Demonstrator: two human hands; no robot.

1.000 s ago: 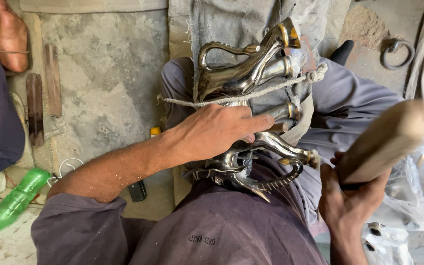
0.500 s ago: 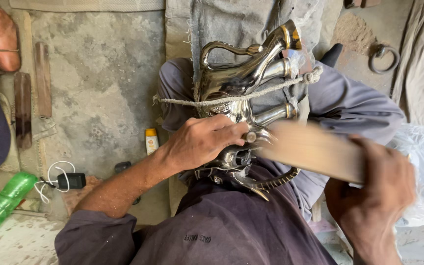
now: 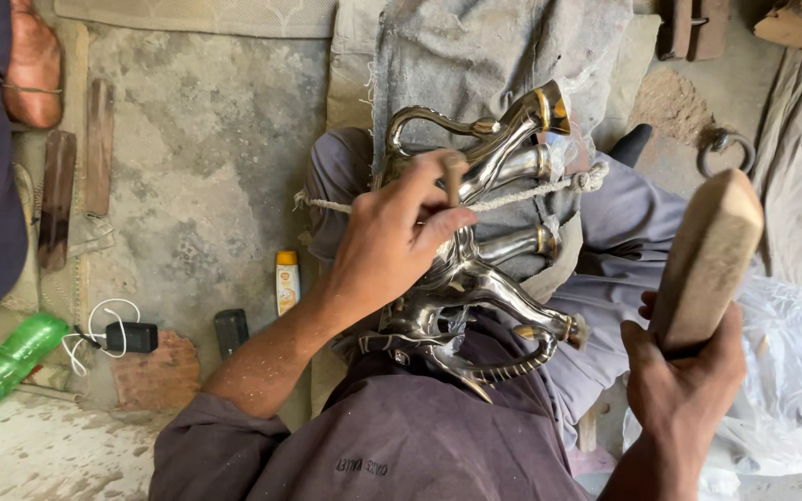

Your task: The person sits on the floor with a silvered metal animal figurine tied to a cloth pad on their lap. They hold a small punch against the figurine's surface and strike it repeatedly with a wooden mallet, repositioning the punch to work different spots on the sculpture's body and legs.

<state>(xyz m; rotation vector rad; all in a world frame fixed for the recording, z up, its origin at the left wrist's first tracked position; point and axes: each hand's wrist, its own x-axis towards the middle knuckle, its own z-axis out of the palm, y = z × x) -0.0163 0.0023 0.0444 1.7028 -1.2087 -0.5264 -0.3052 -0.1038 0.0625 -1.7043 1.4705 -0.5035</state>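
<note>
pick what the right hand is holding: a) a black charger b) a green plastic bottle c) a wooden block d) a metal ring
c: the right hand grips a wooden block, raised clear of the metal animal figure that the left hand steadies.

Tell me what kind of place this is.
Probably a small floor-level metalcraft workshop: a polished metal animal figure is roped across the lap, the right hand holds a wooden mallet, and wooden tools lie on the rough floor.
</note>
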